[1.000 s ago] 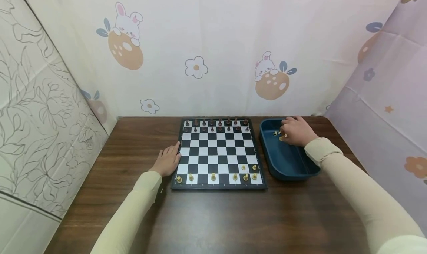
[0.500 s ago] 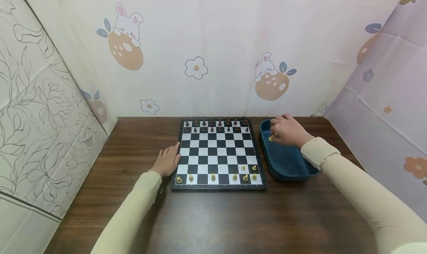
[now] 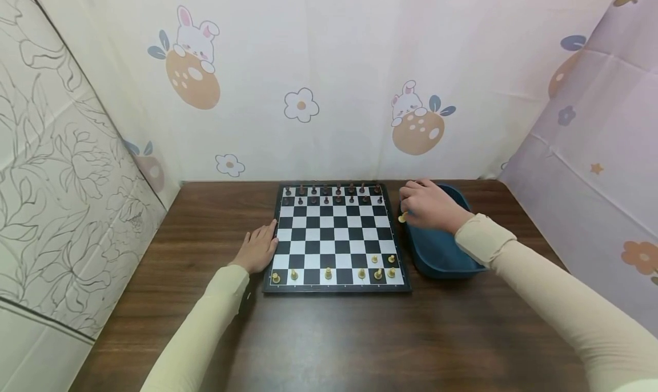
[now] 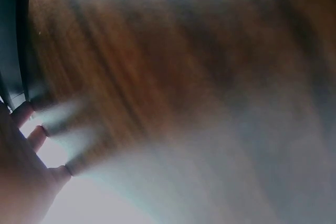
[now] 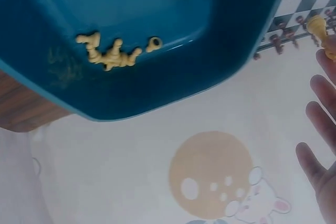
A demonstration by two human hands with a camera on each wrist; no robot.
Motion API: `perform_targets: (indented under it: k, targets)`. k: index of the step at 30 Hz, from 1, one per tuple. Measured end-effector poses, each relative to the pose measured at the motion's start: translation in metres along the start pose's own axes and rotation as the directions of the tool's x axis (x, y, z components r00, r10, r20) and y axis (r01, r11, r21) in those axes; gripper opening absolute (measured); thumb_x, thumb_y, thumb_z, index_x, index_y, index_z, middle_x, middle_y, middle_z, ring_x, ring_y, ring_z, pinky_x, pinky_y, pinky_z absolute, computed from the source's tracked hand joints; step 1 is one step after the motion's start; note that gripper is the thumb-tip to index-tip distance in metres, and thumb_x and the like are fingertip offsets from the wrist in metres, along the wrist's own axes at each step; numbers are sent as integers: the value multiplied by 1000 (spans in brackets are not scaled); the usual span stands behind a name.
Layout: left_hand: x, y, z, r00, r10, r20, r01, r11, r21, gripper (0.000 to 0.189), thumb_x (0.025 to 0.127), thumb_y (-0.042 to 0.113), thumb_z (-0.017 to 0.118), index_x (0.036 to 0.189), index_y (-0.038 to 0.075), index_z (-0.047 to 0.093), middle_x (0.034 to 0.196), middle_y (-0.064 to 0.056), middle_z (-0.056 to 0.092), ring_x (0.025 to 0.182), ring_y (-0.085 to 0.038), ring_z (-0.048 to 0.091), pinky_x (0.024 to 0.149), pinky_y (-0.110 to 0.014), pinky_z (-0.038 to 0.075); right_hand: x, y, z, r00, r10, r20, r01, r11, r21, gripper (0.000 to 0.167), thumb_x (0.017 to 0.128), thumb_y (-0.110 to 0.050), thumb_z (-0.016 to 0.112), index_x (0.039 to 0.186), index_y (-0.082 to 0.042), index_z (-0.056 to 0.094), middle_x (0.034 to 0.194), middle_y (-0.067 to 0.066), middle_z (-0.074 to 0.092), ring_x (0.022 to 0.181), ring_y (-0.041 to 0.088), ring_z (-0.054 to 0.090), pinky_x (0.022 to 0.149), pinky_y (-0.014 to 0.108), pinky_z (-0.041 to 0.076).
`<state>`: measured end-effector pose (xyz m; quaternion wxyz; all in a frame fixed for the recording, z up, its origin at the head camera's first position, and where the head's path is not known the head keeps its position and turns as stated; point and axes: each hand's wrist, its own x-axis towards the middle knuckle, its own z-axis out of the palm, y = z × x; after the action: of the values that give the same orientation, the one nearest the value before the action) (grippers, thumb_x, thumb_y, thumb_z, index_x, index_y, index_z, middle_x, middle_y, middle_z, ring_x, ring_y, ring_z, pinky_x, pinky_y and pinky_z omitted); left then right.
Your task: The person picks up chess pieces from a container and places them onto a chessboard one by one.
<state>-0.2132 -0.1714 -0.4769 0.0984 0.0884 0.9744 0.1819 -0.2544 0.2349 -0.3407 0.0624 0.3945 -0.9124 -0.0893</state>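
Observation:
My right hand (image 3: 429, 204) pinches a yellow chess piece (image 3: 402, 217) at the fingertips, over the left rim of the blue tray (image 3: 444, 255). In the right wrist view the held piece (image 5: 317, 26) shows its base, the rest hidden by fingers. My left hand (image 3: 255, 248) rests with extended fingers at the left edge of the chessboard (image 3: 334, 289). Several yellow chess pieces (image 3: 328, 273) stand on the board's near rows. Dark red pieces (image 3: 326, 200) fill its two far rows.
More yellow pieces (image 5: 113, 56) lie in a heap inside the tray in the right wrist view. The board and tray stand side by side on a brown wooden table (image 3: 329, 340). A patterned curtain (image 3: 349, 140) hangs behind, and a white panel (image 3: 67, 169) stands at left.
My right hand has moved left from inside the tray to its board-side rim, carrying the yellow piece. The left hand and the pieces on the board have stayed put.

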Motion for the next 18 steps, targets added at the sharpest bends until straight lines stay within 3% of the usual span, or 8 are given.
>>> perform_targets:
  k: [18]
  targets:
    - [0, -1, 0, 1000, 11, 1, -11, 1000, 13, 57, 104, 30, 29, 153, 5, 14, 153, -19, 26, 140, -38, 21, 111, -59, 8, 15, -33, -14, 998, -62, -22, 62, 998, 12, 6, 80, -18, 75, 79, -12, 76, 93, 4, 64, 89, 23, 53, 94, 46, 41]
